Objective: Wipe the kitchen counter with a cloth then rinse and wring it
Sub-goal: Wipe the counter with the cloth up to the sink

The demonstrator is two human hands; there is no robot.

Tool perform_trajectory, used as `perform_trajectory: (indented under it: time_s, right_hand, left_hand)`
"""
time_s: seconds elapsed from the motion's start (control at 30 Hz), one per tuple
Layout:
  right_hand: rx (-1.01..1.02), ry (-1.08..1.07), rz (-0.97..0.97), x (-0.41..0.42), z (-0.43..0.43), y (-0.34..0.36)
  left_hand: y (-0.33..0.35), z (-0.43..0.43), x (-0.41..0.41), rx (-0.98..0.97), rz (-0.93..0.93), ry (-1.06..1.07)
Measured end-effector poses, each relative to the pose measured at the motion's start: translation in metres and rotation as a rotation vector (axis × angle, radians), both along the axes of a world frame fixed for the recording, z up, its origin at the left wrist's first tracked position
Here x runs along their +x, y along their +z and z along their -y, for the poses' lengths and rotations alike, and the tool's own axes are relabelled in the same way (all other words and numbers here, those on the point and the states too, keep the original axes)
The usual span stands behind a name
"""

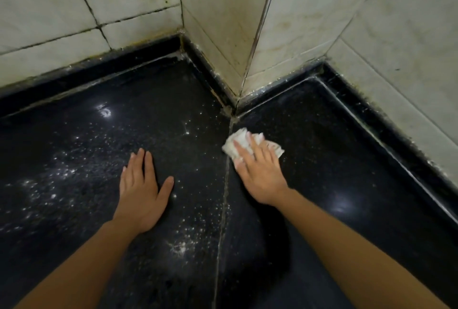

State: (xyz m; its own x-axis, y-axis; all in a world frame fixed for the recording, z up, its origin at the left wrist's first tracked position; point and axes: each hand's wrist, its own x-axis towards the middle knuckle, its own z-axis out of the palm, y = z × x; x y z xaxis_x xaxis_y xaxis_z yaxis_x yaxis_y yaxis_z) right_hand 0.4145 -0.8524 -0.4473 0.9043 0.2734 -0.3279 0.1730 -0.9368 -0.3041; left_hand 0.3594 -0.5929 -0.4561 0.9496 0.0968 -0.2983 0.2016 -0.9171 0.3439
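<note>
Pressing, not clutching, the cloth, the right grip could smear white specks at 9 o'clock; left grip lies flat, empty.

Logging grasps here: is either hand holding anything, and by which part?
No grip. The right hand presses flat on the middle of the white cloth; the left hand lies flat on the black counter.

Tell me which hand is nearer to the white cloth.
Right. The right hand presses on the cloth with straight fingers. The left hand rests flat on the counter, apart from the cloth, on the other side of the seam.
</note>
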Motion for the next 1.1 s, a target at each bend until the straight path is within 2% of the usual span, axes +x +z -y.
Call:
perform_trajectory:
  time_s: [0.1,0.23,0.33,0.4,0.57,0.73,1.1]
  right_hand:
    - [-0.042,0.126,-0.013,-0.042,0.006,0.003]
    - [-0.047,0.472,-0.032,-0.091,0.036,0.004]
    - [-0.113,0.713,0.014,-0.078,0.063,0.003]
    - [-0.119,0.651,0.005,-0.047,0.064,0.004]
    - [-0.115,0.169,-0.001,0.037,0.036,0.003]
    - [-0.069,-0.075,-0.033,0.049,-0.001,0.004]
    - [-0.112,0.142,-0.056,-0.100,-0.013,0.008]
  left_hand:
    - [0.002,-0.003,0.001,-0.031,-0.033,-0.003]
    - [0.004,-0.006,0.002,-0.064,-0.081,-0.026]
    - [0.006,-0.007,0.002,-0.089,-0.099,-0.037]
    - [0.006,-0.007,0.002,-0.093,-0.096,-0.037]
    - [0.005,-0.007,0.003,-0.090,-0.105,-0.037]
    - [0.005,-0.007,0.002,-0.080,-0.099,-0.033]
    - [0.005,-0.009,0.000,-0.115,-0.089,-0.052]
